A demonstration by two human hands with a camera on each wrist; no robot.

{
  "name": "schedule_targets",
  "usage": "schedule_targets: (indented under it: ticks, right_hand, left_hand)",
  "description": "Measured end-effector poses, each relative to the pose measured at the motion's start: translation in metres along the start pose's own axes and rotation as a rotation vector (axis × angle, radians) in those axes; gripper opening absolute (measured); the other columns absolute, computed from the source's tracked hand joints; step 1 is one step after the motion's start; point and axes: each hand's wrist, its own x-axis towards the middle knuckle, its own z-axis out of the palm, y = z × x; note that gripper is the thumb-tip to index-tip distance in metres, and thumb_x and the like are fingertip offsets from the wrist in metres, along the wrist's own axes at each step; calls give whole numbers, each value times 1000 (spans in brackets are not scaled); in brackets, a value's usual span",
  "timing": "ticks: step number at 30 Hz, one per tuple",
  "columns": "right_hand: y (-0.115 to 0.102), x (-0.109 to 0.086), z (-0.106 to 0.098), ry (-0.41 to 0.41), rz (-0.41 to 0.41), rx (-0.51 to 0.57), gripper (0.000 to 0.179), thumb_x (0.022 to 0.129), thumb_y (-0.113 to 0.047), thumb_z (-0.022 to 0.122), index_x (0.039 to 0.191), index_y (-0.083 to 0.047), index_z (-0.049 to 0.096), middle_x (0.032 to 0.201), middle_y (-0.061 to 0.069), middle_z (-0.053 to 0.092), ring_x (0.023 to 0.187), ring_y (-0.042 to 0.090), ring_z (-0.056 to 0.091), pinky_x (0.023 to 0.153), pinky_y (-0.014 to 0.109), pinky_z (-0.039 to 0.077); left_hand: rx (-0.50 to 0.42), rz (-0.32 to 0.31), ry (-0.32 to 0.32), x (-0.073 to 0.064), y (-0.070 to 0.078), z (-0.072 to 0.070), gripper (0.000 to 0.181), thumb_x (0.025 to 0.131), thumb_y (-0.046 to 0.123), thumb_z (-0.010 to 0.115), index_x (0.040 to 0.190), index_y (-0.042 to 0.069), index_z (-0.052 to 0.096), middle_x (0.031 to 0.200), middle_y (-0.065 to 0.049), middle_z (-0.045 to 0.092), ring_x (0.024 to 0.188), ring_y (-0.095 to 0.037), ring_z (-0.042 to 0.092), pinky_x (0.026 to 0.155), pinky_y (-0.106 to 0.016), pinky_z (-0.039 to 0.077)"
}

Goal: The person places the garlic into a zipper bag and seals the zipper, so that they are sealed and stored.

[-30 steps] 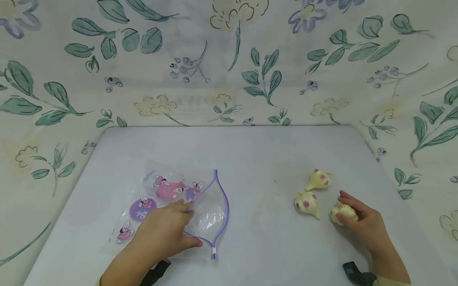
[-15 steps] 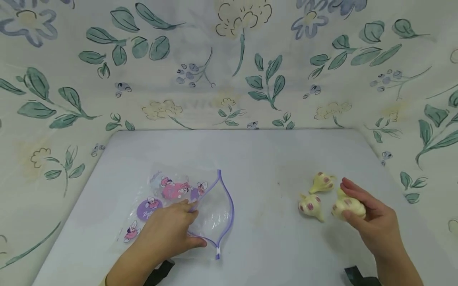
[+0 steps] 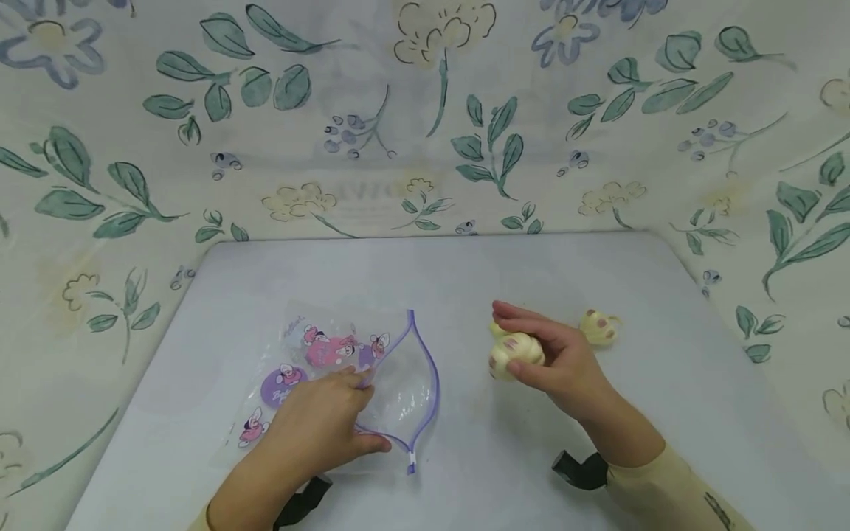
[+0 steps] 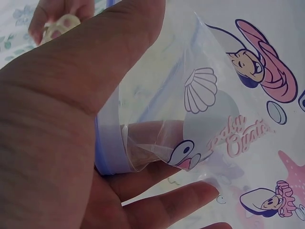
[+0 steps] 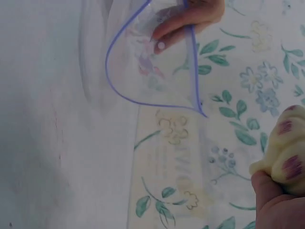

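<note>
And across comes the garlic bulb, up above the white table, swung left from beside the others half a second ago, now nearer the zip bag! Right hand: thumb and fingers clamped round that bulb. A second bulb shows just beyond. Left hand, thumb and fingers spread apart, stays at the bag's open, purple-edged mouth; pink lettering reads "Baby Oyster".

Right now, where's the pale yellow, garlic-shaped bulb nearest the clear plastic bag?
In the head view, the bulb is right of centre in the person's right hand, between the bag and another bulb.
</note>
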Motion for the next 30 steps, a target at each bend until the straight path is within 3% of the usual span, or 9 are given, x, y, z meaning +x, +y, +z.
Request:
schedule_targets:
  ticks: [5, 14, 22, 30]
  right_hand:
    - [8, 7, 11, 40, 51, 113, 43, 86, 12, 66, 128, 3, 65, 150, 8, 55, 140, 18, 51, 106, 27, 48]
    - [21, 6, 24, 41, 80, 135, 41, 87, 8, 67, 126, -2, 67, 151, 10, 54, 140, 15, 51, 106, 26, 47]
    - [29, 3, 35, 38, 153, 122, 43, 84, 8, 71, 127, 5, 64, 148, 4, 56, 139, 13, 52, 104, 26, 49]
    - [32, 2, 40, 46, 169, 70, 47, 83, 7, 72, 127, 16, 57, 144, 6, 59, 134, 13, 55, 103, 24, 50]
  left_hand:
    - [6, -7, 3, 1, 2, 1, 70, 62, 63, 88, 104, 8, 79, 120, -7, 75, 119, -29, 67, 88, -47, 59]
    - [8, -11, -1, 2, 3, 2, 71, 62, 64, 88, 105, 8, 79, 119, -7, 75, 120, -30, 67, 87, -47, 59]
    - [9, -22, -2, 0, 3, 3, 71, 61, 63, 88, 104, 8, 80, 118, -7, 75, 118, -29, 67, 86, -47, 60]
    - [22, -22, -16, 1, 3, 2, 71, 61, 64, 87, 105, 9, 80, 119, -7, 75, 120, -30, 67, 88, -49, 59]
